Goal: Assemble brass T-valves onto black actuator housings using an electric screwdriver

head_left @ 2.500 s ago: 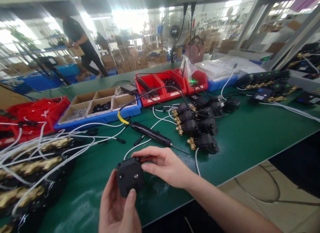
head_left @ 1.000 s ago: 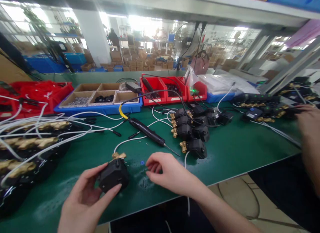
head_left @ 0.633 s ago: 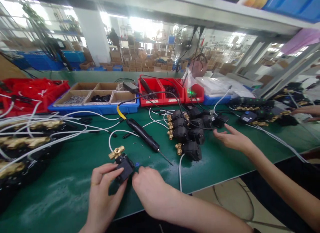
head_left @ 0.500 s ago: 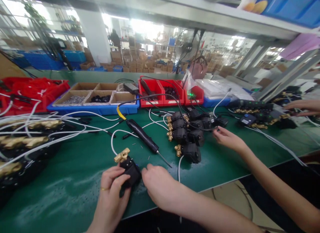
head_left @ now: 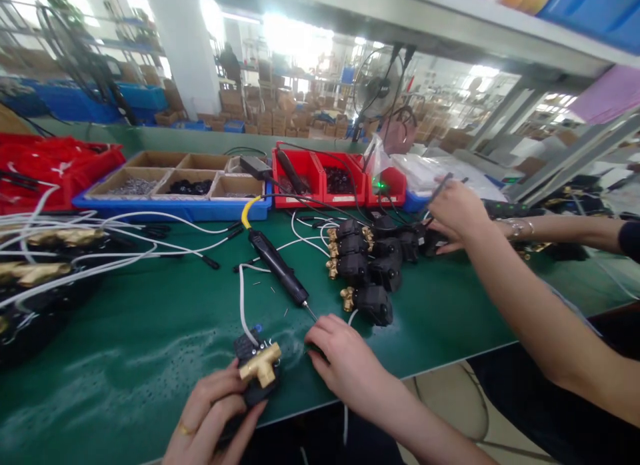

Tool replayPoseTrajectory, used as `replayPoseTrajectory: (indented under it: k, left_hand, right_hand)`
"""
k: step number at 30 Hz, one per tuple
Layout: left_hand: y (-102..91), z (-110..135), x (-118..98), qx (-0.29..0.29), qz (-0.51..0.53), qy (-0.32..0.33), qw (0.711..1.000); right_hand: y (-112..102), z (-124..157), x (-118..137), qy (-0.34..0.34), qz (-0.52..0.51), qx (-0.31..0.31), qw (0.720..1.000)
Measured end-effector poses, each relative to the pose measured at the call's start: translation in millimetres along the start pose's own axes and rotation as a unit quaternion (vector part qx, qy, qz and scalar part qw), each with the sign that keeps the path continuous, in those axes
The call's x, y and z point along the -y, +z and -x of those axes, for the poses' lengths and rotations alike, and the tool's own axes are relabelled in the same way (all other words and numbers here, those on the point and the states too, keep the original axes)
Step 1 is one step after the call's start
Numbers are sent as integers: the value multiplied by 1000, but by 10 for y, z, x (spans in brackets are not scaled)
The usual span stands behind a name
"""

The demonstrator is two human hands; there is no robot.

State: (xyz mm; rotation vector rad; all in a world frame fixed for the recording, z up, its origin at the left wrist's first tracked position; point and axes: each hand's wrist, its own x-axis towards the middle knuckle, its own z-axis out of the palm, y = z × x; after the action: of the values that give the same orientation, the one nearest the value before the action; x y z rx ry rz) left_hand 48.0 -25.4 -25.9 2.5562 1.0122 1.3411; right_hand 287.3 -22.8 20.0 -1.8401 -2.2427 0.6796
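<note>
My left hand [head_left: 213,415] grips a black valve actuator with a white cable [head_left: 243,298]; its brass tee-shaped valve body [head_left: 263,365] faces up, near the table's front edge. To its right, my right hand [head_left: 343,355] is apart from the actuator, its fingers curled together. Whatever those fingers hold, if anything, is hidden. Just behind them lies a black electric screwdriver [head_left: 277,265] with a yellow cord sleeve, its bit reaching toward my knuckles. A few small metal pins [head_left: 273,290] lie left of the screwdriver.
Several black actuators with brass valves [head_left: 357,265] are grouped at right centre. Beyond them a co-worker's hands [head_left: 457,215] handle a dark cable. More cabled valves [head_left: 45,272] crowd the left. A blue tray of small parts [head_left: 175,210] and red bins [head_left: 300,197] line the back.
The actuator has been turned, so its brass body now faces up and toward me. My right hand has moved right, away from it, toward the screwdriver bit. The co-worker's hands have come together.
</note>
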Motion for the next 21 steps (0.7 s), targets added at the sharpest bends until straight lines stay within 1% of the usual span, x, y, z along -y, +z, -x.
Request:
replayPoseTrajectory:
  k: [2,3,5,7,11,15,19,21]
  left_hand:
    - [11,18,5,-21,-25,-45,998]
    - [19,26,10,-14,-39,-70,997]
    - [34,32,12,31,-54,-116,991]
    - [50,24,-7,68,-37,-139,987]
    - [108,-30,-92,50,3,-153,987]
    - [168,-65,-151,56,45,-166,983]
    - [174,-47,-162,47,65,-187,979]
    - [161,-39,-160,52,72,-191,978]
  right_hand:
    - [-86,-42,92,-22,62,41,997]
    - [-120,-70,140,-37,91,66,993]
    - [-160,-121,218,-61,134,115,982]
    - [-160,-152,255,-67,151,139,976]
    - [-109,-154,215,-83,158,134,975]
    - [-112,-160,171,-98,136,140,976]
    - [-153,-188,147,-86,118,150,978]
    - [-155,-181,90,-75,109,143,981]
